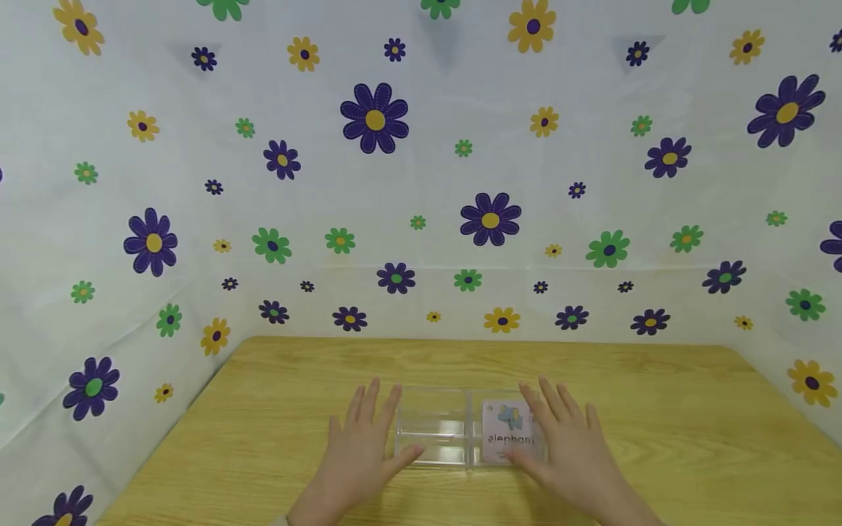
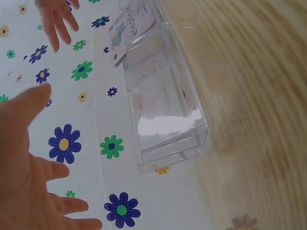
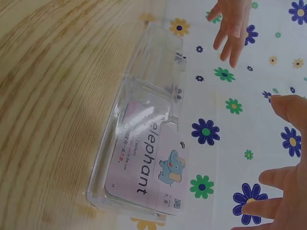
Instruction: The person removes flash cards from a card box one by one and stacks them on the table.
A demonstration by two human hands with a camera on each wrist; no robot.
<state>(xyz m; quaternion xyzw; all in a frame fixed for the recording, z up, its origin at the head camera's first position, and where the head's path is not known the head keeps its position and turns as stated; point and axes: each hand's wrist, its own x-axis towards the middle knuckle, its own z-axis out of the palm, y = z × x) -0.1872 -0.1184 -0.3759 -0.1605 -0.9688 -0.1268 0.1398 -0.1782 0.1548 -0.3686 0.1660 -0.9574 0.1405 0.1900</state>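
A clear plastic box (image 1: 469,429) with two compartments sits on the table before me. In its right compartment lies a stack of flash cards (image 1: 505,421), the top one showing a blue elephant and the word "elephant". The right wrist view shows this elephant card (image 3: 144,165) more closely, tilted against the box wall. My left hand (image 1: 360,446) is at the box's left end, fingers spread and thumb apart, holding nothing. Over the right end, my right hand (image 1: 571,446) has its fingers spread too; it overlaps the card edge in the head view, while the right wrist view shows it apart from the cards.
The wooden table (image 1: 283,380) runs back to a white cloth (image 1: 434,175) printed with purple, green and yellow flowers. This cloth also hangs along the left and right sides. Table surface lies on both sides of the box.
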